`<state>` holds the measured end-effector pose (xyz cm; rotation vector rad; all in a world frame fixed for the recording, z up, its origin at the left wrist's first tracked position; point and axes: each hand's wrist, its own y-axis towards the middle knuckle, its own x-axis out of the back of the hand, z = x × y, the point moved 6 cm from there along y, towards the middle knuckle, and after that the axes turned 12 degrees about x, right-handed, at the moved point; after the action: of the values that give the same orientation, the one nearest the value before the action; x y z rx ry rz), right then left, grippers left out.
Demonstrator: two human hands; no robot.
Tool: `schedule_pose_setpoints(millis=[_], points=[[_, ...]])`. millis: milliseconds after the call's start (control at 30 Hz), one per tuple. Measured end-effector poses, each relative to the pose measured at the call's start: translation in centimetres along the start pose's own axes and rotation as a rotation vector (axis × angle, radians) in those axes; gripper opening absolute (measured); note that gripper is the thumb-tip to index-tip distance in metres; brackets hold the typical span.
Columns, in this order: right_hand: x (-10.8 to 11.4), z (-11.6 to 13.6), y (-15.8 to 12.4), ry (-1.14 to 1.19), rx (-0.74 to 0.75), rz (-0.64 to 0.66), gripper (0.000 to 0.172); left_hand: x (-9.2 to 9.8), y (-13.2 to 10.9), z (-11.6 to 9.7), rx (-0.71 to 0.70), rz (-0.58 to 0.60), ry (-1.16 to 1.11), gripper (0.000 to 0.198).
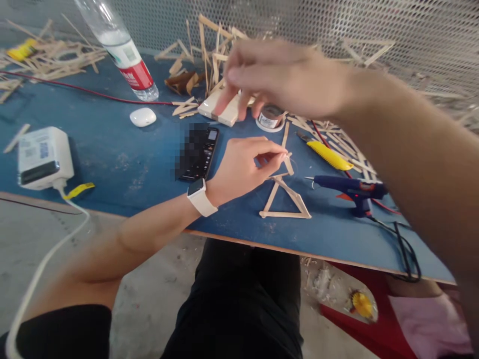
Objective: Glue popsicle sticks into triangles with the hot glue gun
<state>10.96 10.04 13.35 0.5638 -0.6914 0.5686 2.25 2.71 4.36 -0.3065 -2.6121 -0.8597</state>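
My left hand (243, 164), with a pale-strapped watch (204, 197) on its wrist, pinches a small wooden stick (289, 166) between thumb and fingertips. Just below it, a triangular frame of wooden sticks (286, 215) lies on the blue table (232, 224). Whether the pinched stick is joined to this frame I cannot tell. My right hand (279, 75), slightly blurred, hovers farther back with fingers apart and nothing in it. Beneath its fingers are a white flat box (209, 107) and a round container with a label (269, 119), both partly hidden.
On the right lie a blue glue gun (337, 184), its cord, and a yellow utility knife (329, 154). A phone (198, 154) is beside my left hand. Leftward stand a water bottle (129, 65), a white case (142, 117) and a white cabled block (47, 154). Loose sticks (71, 55) line the back.
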Motion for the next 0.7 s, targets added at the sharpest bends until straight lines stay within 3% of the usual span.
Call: schedule_pose_setpoints(millis=[100,233,300,400,500,600,700], points=[[-4.3,-0.4,3.1,0.151,0.039,0.409,0.009,0.0,0.0,0.1,0.024,-0.015,0.005,0.015],[-8.7,-3.0,5.5,0.208,-0.02,0.602,0.009,-0.1,0.0,0.4,0.034,-0.028,-0.013,0.012],[-9.8,-4.6,6.0,0.211,-0.092,0.648,0.011,-0.2,0.0,0.5,0.026,-0.024,-0.016,0.011],[-8.8,-5.9,6.4,0.129,-0.123,0.541,0.018,-0.1,0.0,0.4,0.029,-0.006,-0.006,0.011],[-5.4,-5.3,5.7,-0.011,-0.084,0.334,0.032,-0.1,0.0,0.2,0.037,0.013,0.003,0.012],[-2.1,-2.8,2.6,-0.171,-0.045,0.152,0.016,0.0,0.0,0.0,0.037,0.019,0.007,0.013],[0.1,0.0,-2.9,-0.275,-0.045,-0.148,0.011,-0.1,0.0,-0.1,0.028,0.03,0.036,0.014]])
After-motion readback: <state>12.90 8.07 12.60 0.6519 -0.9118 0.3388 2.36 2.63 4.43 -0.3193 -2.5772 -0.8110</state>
